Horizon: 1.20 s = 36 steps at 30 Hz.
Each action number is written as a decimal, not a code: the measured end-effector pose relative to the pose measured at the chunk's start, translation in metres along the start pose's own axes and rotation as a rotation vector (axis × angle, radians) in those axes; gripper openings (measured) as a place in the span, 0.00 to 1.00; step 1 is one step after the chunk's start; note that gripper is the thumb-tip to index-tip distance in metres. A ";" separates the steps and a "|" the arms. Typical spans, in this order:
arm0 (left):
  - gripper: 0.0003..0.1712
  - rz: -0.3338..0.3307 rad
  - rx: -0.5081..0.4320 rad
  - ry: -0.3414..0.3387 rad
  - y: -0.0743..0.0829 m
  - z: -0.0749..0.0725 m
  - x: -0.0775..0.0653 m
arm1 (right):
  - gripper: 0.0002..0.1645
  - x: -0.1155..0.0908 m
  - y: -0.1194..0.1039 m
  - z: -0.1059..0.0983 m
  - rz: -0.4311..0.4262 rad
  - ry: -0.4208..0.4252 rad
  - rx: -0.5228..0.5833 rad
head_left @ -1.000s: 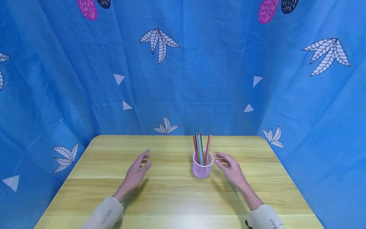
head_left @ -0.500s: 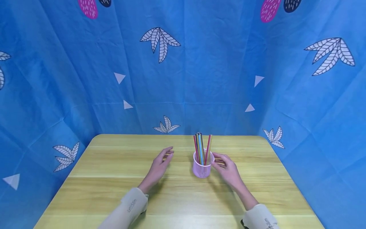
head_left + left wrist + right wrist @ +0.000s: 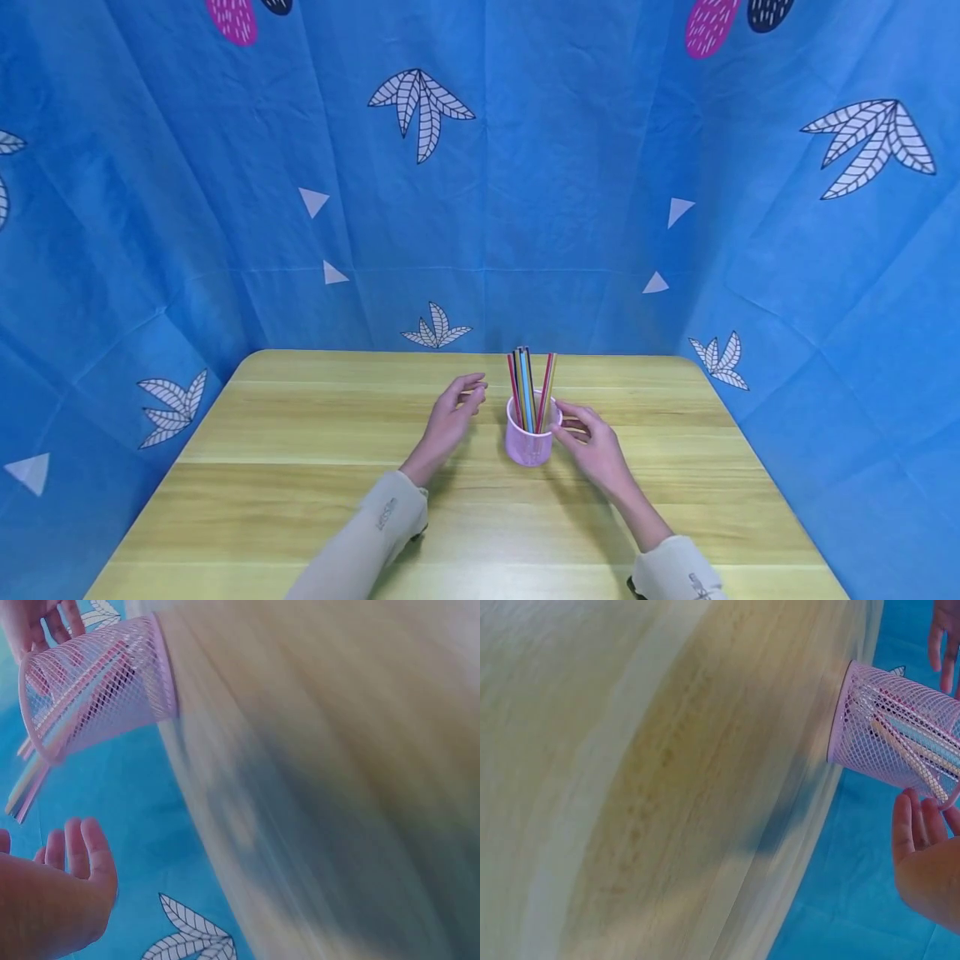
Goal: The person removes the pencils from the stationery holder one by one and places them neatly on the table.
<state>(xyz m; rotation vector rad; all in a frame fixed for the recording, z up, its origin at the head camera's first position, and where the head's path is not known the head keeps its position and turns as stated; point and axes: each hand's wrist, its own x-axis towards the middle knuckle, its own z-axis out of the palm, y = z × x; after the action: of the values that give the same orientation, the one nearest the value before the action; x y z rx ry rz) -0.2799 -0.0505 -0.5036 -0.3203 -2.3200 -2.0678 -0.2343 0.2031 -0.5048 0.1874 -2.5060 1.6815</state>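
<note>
A pink-purple mesh pen holder [image 3: 528,451] stands upright on the table, with several thin coloured pencils [image 3: 526,392] leaning in it. My right hand [image 3: 596,450] is at its right side, thumb and fingertips at the rim. In the right wrist view the fingers of that right hand [image 3: 930,859] lie against the mesh near the rim, fairly straight. Left of the holder, my left hand [image 3: 450,415] hovers with nothing in it, apart from the mesh. The left wrist view shows this left hand [image 3: 64,896] with loosely extended fingers, below the pencil ends.
The wooden table [image 3: 315,492] has rounded back corners. Around its back and sides hangs a blue curtain [image 3: 555,167] printed with white leaves and triangles. The holder is right of the table's middle, some way from the back edge.
My left hand has moved right and slightly forward, from well left of the pen holder to near it. The right hand has come left to the holder's rim. The holder has stayed in place.
</note>
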 end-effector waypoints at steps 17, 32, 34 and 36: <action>0.23 -0.033 -0.097 0.037 0.004 0.036 0.017 | 0.29 0.002 0.003 0.002 0.013 0.011 0.015; 0.14 -0.059 -0.064 0.170 0.003 0.057 0.028 | 0.29 0.001 0.005 0.003 0.016 0.022 0.017; 0.13 -0.050 -0.063 0.182 0.003 0.058 0.029 | 0.29 0.001 0.005 0.003 0.015 0.022 0.017; 0.12 -0.046 -0.057 0.193 0.003 0.060 0.030 | 0.29 0.001 0.006 0.003 0.014 0.021 0.019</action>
<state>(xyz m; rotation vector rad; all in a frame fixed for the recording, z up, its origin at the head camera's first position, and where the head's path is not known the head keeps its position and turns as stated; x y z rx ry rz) -0.3010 0.0127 -0.5039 -0.0646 -2.1802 -2.0844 -0.2365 0.2019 -0.5109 0.1537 -2.4828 1.7031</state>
